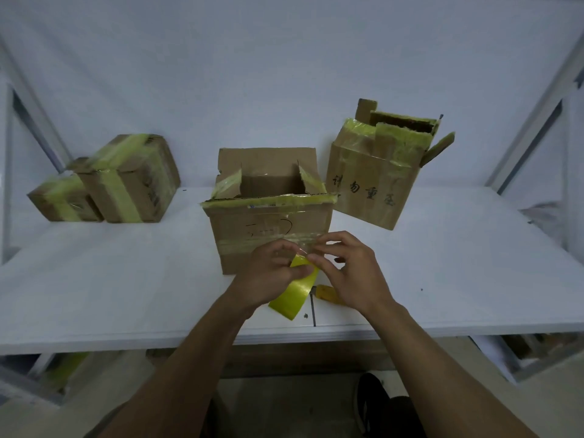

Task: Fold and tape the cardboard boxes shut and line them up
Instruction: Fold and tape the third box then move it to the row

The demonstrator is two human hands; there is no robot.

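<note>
A: Middle of the frame?

B: Open cardboard box [271, 222] on the white table [126, 279]. Flaps up, yellow tape along the near rim, a pen scribble on the front face.

A: And just below it, lower centre?

B: Both hands. Left hand [271, 273] wrapped round a roll of yellow tape [295, 294], thumb and curled fingers gripping it, roll tilted and lifted off the table. Right hand [347, 273] just beside, at the roll's upper edge, thumb and forefinger narrowed to a pinch on the loose tape end [302, 249], remaining fingers loosely curled.

A: Touching the box?

B: Cannot tell. Overlapping its front face in the picture, nothing surer than that.

A: Under the right hand?

B: Small yellow object [327, 292] flat on the table, mostly hidden. Cannot tell what.

A: Right of centre?

B: Second open box [373, 175], tilted, just beside the middle one and further back. Black handwritten characters on the front, raised flaps patched with yellow tape.

A: Left side?

B: Two closed boxes, touching: larger box [132, 181] and smaller box [60, 199] at its left, each banded with yellow tape, well apart from the middle one.

A: Bottom edge?

B: Dark shoe [369, 403] on the floor, below the table's near edge.
</note>
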